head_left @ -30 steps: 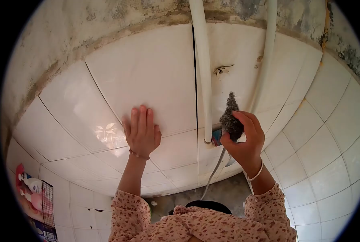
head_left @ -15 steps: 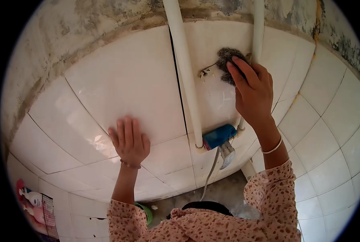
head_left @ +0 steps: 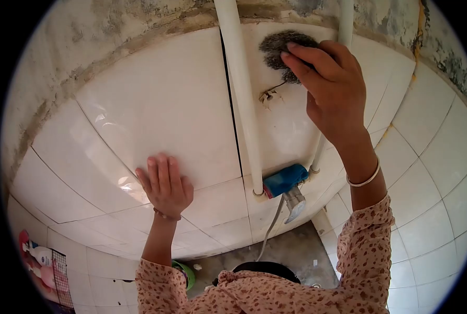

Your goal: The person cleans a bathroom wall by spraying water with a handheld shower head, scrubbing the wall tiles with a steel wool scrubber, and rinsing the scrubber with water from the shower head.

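My right hand (head_left: 338, 86) grips a dark steel wool scrubber (head_left: 283, 49) against the white wall tile (head_left: 288, 125), between two white vertical pipes. Just below the scrubber a small broken hole (head_left: 268, 96) with a wire shows in the tile. My left hand (head_left: 166, 183) lies flat on the tiled wall, lower and to the left, fingers spread and holding nothing. The left pipe (head_left: 238, 78) runs between my hands.
A tap fitting wrapped in blue cloth (head_left: 286, 179) joins the pipes, with a metal handle and hose below. A wire basket (head_left: 60, 272) with bottles hangs at lower left. A green basin (head_left: 183, 275) stands on the floor.
My right hand has moved up with the scrubber, which now sits above the hole rather than to its right. My left hand stays at nearly the same place.
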Demonstrator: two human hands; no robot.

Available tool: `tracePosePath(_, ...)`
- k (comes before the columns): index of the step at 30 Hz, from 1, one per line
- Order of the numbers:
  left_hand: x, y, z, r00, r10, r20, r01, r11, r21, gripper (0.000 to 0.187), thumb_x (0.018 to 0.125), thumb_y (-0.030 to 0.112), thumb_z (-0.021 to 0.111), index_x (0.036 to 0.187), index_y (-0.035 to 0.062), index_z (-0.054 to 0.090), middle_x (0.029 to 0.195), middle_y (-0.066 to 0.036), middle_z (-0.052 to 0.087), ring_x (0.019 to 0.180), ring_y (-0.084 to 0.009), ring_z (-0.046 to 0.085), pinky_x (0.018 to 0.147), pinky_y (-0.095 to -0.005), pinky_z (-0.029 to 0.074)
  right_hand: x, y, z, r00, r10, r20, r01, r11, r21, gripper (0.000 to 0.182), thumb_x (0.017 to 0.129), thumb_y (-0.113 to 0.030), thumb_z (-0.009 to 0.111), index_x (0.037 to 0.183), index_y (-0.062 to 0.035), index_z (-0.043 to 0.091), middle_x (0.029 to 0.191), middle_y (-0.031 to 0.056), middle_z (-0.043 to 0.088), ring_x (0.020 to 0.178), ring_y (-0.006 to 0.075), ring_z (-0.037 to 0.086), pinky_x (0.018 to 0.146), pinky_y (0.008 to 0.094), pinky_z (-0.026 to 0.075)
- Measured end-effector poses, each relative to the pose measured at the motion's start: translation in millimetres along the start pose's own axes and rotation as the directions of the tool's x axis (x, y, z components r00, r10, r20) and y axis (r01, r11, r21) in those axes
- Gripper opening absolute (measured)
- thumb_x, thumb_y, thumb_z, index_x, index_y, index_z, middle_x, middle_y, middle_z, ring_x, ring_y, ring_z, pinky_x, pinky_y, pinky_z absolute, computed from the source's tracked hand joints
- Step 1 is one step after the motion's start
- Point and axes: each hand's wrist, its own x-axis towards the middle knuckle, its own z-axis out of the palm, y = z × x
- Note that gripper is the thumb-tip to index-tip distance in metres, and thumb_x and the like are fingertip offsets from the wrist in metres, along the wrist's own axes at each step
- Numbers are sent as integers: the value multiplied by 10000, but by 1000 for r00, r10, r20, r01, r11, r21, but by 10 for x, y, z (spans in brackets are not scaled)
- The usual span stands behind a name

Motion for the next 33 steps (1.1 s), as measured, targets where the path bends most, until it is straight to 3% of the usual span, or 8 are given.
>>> tracePosePath(2,12,-18,-2,1000,5,0,-5,1000,-8,513,1006,250,391,1383,-87,476,1482,-249,440,1459,-413,296,1192,-602,173,52,-212,161,997,8,-83,-3,998,63,277,712,-27,699,965,-123,765,1063,-82,687,978,184,600,790,317,520)
tracePosePath(5,-14,-32,-12,1000,0,16,1,999,-35,510,1009,247,387,1381,-89,478,1482,-250,439,1459,-409,300,1192,-602,173,12,-60,8,1000,24,3,-24,1000,2,284,717,-15,693,967,-127,767,1049,-80,686,954,178,610,773,313,526)
tracePosePath(11,32,1,-10,1000,1,-2,-1,1000,-19,510,1012,248,384,1384,-89,473,1487,-247,436,1460,-406,300,1194,-598,169,75,-205,123,985,164,-51,-163,986,25,250,769,-41,704,1017,-61,721,931,14,572,812,177,595,615,290,523)
tracePosePath(15,-21,-17,-13,999,-39,-3,39,997,-69,496,893,162,441,1335,-40,543,1425,-215,512,1419,-398,373,1194,-598,164,77,-245,45,988,150,20,-151,986,70,251,785,-140,759,1025,-80,717,947,14,552,811,170,588,586,313,514)
tracePosePath(20,-3,11,15,999,-34,-38,32,998,-51,486,899,164,440,1326,-42,547,1427,-220,507,1421,-398,371,1193,-599,177,0,-167,-81,870,485,89,-491,830,265,211,762,-77,755,966,-31,728,949,89,673,786,226,645,679,312,524)
tracePosePath(24,-8,-29,-9,1000,12,3,-12,1000,-5,508,1014,247,372,1375,-94,478,1470,-250,453,1446,-415,320,1189,-601,188,126,-400,-1,911,406,73,-403,840,362,485,737,-62,773,1195,-56,613,963,79,671,786,263,645,672,355,523)
tracePosePath(27,-24,-31,15,1000,14,-13,-14,1000,-9,507,1014,244,374,1375,-97,478,1468,-251,454,1445,-416,322,1188,-603,190,78,-151,-105,868,488,96,-495,832,250,416,733,-51,773,1127,-37,638,963,81,672,764,265,649,654,343,522)
tracePosePath(33,11,-5,5,1000,12,-16,-12,1000,-13,506,1013,238,379,1381,-97,472,1476,-257,442,1446,-417,321,1188,-603,184,114,-389,60,961,278,-1,-263,911,319,250,673,24,723,911,-43,686,965,54,639,844,251,627,694,346,526)
